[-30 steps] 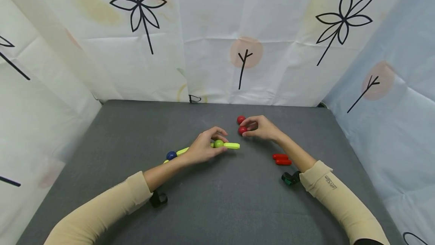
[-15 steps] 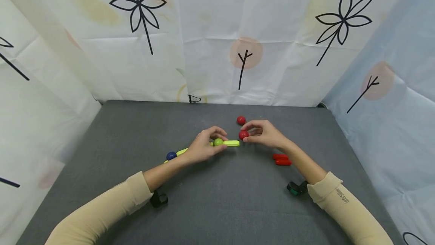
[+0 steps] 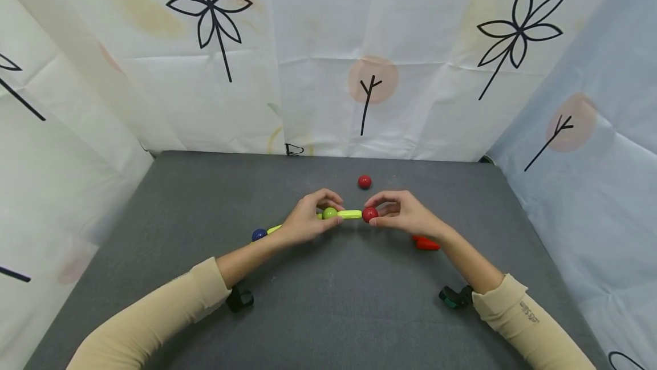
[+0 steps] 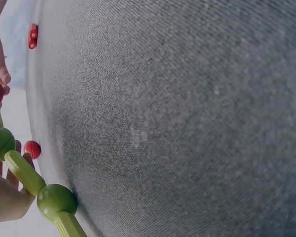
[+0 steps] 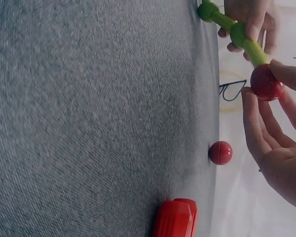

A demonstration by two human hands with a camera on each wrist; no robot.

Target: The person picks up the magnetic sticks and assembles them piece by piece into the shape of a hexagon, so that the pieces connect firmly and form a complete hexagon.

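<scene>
Nearer to the person than half a second ago, the right hand (image 3: pixel 402 211) has brought a red ball (image 3: pixel 370 214) against the free end of a yellow-green rod (image 3: pixel 350 214); the left hand (image 3: pixel 310 219) has barely shifted. Right fingers pinch that red ball, left fingers pinch a green ball (image 3: pixel 330 214) at the rod's other end, and the chain runs on past a blue ball (image 3: pixel 259 235) beside the left forearm. Both hands work well inside the table (image 3: pixel 308 313), whose wide stretch between the forearms reaches toward the person. Another red ball (image 3: pixel 364 182) sits beyond the hands, near the far edge, where a creased white cloth (image 3: pixel 318 85) rises. Two smooth red rods (image 3: pixel 427 244) lie side by side near the right forearm. Balls look glossy, the loose red one seamed; yellow-green rods are ridged, and the tabletop shows a grey woven grain
</scene>
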